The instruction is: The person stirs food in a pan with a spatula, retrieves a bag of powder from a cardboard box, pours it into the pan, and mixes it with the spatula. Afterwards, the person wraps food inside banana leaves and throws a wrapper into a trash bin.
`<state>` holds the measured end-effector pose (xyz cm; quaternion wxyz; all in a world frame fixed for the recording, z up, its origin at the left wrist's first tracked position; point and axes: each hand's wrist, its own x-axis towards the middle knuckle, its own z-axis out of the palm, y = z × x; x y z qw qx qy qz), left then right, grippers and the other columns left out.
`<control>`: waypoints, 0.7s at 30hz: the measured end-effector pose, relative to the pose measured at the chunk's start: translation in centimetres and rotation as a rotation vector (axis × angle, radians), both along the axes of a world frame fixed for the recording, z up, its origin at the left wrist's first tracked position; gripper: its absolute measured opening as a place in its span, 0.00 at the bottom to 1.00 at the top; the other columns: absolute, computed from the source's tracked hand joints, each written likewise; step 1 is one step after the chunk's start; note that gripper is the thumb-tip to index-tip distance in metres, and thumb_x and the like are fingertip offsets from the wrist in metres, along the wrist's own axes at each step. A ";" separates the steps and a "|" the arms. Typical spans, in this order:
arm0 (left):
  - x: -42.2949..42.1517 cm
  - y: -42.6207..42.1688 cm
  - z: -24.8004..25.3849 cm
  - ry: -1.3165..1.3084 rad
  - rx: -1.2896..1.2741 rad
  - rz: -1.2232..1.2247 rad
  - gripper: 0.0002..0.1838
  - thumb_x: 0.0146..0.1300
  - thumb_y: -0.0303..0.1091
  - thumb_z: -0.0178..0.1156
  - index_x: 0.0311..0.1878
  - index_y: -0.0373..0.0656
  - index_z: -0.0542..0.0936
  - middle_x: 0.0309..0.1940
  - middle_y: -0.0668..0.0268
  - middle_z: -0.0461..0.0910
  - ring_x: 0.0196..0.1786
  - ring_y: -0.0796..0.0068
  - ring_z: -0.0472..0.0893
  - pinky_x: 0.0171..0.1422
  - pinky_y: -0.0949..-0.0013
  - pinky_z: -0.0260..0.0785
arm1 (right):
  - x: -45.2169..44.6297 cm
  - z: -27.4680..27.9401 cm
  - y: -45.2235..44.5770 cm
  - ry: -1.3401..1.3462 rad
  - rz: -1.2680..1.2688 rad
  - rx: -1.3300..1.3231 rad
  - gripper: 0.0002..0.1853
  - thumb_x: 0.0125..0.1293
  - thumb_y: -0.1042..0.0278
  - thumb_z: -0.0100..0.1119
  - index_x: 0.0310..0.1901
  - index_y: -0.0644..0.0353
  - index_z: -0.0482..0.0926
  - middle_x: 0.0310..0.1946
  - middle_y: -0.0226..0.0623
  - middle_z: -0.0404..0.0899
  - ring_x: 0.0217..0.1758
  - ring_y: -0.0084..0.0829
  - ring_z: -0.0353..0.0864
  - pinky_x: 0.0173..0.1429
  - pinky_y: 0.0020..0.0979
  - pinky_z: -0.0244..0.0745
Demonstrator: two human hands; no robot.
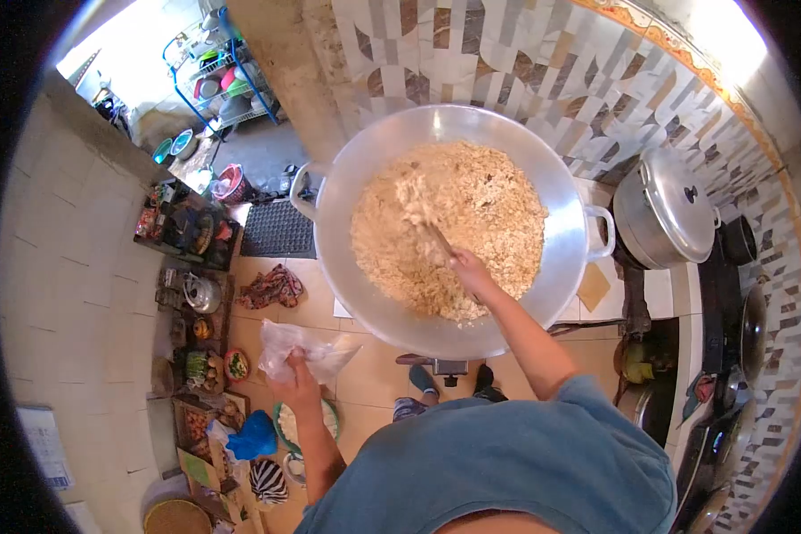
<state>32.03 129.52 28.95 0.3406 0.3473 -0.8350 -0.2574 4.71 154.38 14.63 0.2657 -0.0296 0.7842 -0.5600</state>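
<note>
Steadily, with the right hand [473, 270] wrapped round the spoon [435, 237], sweep deep through the food [503, 214] inside the pan [562, 214], turning it inward from the left edge, and hold the bag [325, 353], pinched in the left hand [297, 386], outside the near-left edge.

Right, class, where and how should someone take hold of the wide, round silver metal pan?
Left hand on the left loop handle, right hand on the right loop handle, coming from the outer sides. The loops project from opposite edges of the pan, leaving openings to grip through. A silver metal lidded pot sits beside the right one, so approach there is probably tighter.
</note>
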 end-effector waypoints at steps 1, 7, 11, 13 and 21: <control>-0.3 0.5 0.7 0.106 0.085 -0.033 0.09 0.60 0.29 0.58 0.37 0.32 0.75 0.30 0.62 0.77 0.33 0.71 0.76 0.38 0.68 0.67 | -1.0 1.5 -0.8 -0.177 -0.093 -0.108 0.19 0.67 0.55 0.46 0.57 0.51 0.67 0.28 0.39 0.74 0.18 0.29 0.69 0.21 0.32 0.68; -0.3 2.4 2.4 0.361 0.203 -0.083 0.09 0.61 0.30 0.57 0.36 0.32 0.74 0.30 0.61 0.76 0.33 0.70 0.75 0.38 0.67 0.67 | -0.8 5.0 4.7 -0.483 -0.265 -0.553 0.20 0.68 0.54 0.46 0.58 0.49 0.68 0.25 0.35 0.71 0.17 0.26 0.66 0.22 0.30 0.66; -0.6 3.6 2.1 0.315 0.296 -0.137 0.08 0.61 0.28 0.56 0.37 0.32 0.73 0.30 0.63 0.76 0.32 0.73 0.75 0.38 0.70 0.67 | 0.3 5.8 12.1 0.192 -0.218 0.174 0.21 0.67 0.57 0.45 0.59 0.53 0.66 0.38 0.46 0.78 0.36 0.41 0.78 0.43 0.38 0.73; -1.4 4.2 2.2 0.283 0.343 -0.200 0.07 0.61 0.27 0.56 0.37 0.32 0.73 0.30 0.63 0.76 0.32 0.74 0.74 0.37 0.71 0.67 | 1.4 7.2 13.9 0.272 -0.131 0.310 0.20 0.66 0.59 0.44 0.59 0.55 0.65 0.44 0.52 0.76 0.47 0.46 0.75 0.53 0.38 0.69; -6.0 6.2 1.8 0.276 0.320 -0.591 0.05 0.62 0.27 0.54 0.36 0.33 0.74 0.29 0.63 0.77 0.29 0.75 0.75 0.35 0.71 0.67 | 9.5 9.1 20.3 0.184 0.266 0.485 0.22 0.67 0.58 0.44 0.60 0.55 0.63 0.50 0.51 0.74 0.54 0.44 0.74 0.57 0.37 0.67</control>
